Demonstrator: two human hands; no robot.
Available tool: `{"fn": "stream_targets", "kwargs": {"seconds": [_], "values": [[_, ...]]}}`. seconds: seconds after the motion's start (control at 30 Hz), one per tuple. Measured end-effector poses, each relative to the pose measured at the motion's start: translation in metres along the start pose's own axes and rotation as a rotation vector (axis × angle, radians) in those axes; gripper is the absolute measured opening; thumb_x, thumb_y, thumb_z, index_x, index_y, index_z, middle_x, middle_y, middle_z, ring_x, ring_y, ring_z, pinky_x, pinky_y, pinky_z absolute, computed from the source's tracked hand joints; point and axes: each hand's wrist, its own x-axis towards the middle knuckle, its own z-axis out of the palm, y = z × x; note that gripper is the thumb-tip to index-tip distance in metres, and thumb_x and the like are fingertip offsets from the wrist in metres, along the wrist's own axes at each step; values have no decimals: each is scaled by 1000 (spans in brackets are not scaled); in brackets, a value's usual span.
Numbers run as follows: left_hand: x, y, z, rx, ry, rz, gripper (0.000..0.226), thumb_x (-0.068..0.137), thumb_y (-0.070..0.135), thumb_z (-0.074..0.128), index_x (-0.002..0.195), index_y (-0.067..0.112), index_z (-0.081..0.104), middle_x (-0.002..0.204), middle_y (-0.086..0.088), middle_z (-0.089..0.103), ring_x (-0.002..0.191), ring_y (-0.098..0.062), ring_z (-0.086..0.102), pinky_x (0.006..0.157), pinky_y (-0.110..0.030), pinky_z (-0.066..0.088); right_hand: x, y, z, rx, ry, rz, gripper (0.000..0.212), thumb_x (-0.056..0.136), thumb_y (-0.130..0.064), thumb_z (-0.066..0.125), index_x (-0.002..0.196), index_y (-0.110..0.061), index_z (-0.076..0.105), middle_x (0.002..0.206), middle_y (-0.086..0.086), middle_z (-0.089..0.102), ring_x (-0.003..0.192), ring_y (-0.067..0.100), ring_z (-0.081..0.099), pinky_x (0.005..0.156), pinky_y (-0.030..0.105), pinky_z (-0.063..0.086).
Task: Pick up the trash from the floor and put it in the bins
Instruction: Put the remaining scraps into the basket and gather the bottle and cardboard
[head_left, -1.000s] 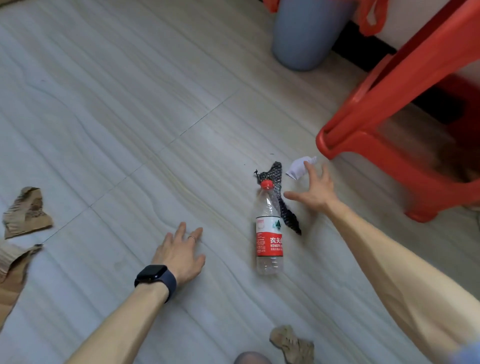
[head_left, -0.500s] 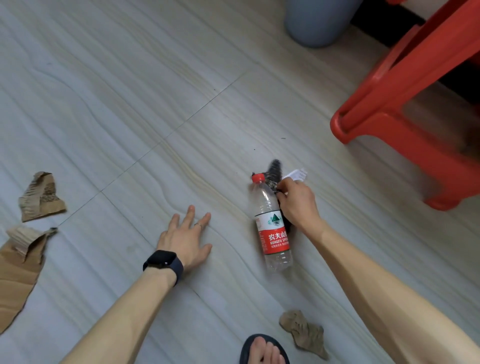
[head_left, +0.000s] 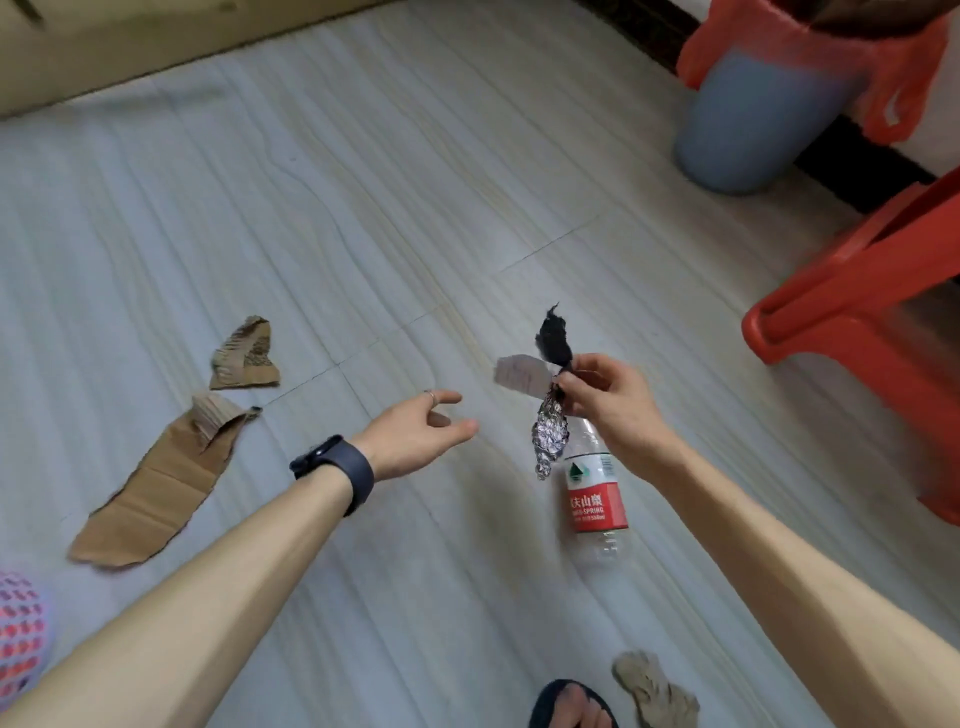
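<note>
My right hand (head_left: 605, 410) pinches the mesh strip (head_left: 549, 441), hanging vertical. The bin (head_left: 753, 119) lies well ahead-right. Left hand (head_left: 415, 436) slack, empty.

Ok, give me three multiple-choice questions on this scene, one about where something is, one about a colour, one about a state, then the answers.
1. Where do the torn cardboard pieces lie?
A. in the bin
B. on the floor, to the person's left
C. stacked on a shelf

2. What colour is the bag lining the bin?
A. black
B. green
C. orange-red

3. What is the right hand doing?
A. pressing flat on the tiles
B. gripping a broom
C. pinching a black mesh strip and a paper scrap

Answers:
1 B, they lie on the tiles at the left of the view.
2 C, orange-red plastic drapes over the blue-grey bin.
3 C, its fingers pinch both together.
</note>
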Motion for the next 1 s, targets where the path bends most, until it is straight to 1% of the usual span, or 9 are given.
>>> {"fn": "stream_targets", "kwargs": {"seconds": [0.1, 0.3, 0.4, 0.5, 0.57, 0.7, 0.77, 0.83, 1.0], "values": [[-31, 8, -38, -250, 15, -4, 57, 86, 55, 63, 137, 37, 44, 119, 7, 66, 99, -11, 68, 91, -33, 50, -15, -34, 57, 439, -303, 158, 13, 93, 6, 56, 89, -6, 60, 81, 12, 63, 66, 16, 61, 63, 21, 55], [-89, -34, -92, -464, 231, 26, 76, 77, 41, 80, 140, 31, 38, 117, 6, 68, 100, -15, 69, 94, -43, 52, -40, -58, 163, 542, -481, 220, 21, 94, 6, 52, 81, -7, 62, 73, 9, 66, 60, 13, 64, 60, 19, 55], [-126, -81, -113, -597, 465, -13, 82, 77, 38, 81, 142, 28, 31, 115, -2, 66, 93, -18, 68, 73, -34, 54, -65, -67, 224, 507, -633, 289, 32, 96, 5, 48, 72, -9, 63, 64, 5, 60, 54, 12, 58, 51, 19, 51], [-163, -116, -136, -719, 610, -3, 30, 90, 22, 70, 115, 11, 57, 99, -7, 73, 65, -11, 67, 55, -20, 47, -83, -76, 275, 323, -681, 262, 23, 97, -2, 50, 79, -16, 55, 67, 0, 60, 53, 11, 54, 53, 23, 42], [-193, -142, -153, -797, 725, 1, 23, 91, 23, 69, 107, 12, 57, 92, -5, 73, 63, -13, 65, 54, -21, 46, -94, -82, 311, 244, -670, 218, 25, 97, -4, 53, 76, -18, 50, 70, 1, 59, 55, 12, 51, 55, 25, 36], [-250, -196, -173, -985, 726, -54, 58, 81, 42, 76, 126, 17, 49, 110, -4, 72, 87, -18, 73, 68, -31, 52, -127, -90, 381, 173, -843, 200, 23, 98, -1, 51, 78, -13, 48, 69, 6, 52, 56, 13, 49, 57, 26, 41], [-266, -208, -176, -1009, 770, -33, 56, 82, 34, 76, 128, 19, 48, 107, -6, 71, 77, -15, 72, 68, -30, 52, -140, -94, 400, 62, -927, 196, 16, 98, -5, 53, 85, -13, 51, 77, 7, 58, 60, 14, 56, 60, 29, 43], [-291, -229, -181, -1064, 961, 15, 45, 85, 19, 74, 123, 16, 49, 87, -5, 68, 55, -11, 65, 59, -28, 49, -161, -97, 432, -31, -938, 164, 14, 97, -7, 54, 87, -16, 51, 85, 6, 60, 65, 15, 58, 58, 28, 41], [-347, -293, -202, -761, 1316, -49, 36, 86, 11, 71, 111, 21, 47, 70, -1, 65, 47, -10, 58, 53, -26, 46, -200, -100, 499, -163, -715, -117, 18, 97, -13, 50, 81, -21, 49, 72, -3, 55, 67, 19, 55, 57, 31, 42]]}}
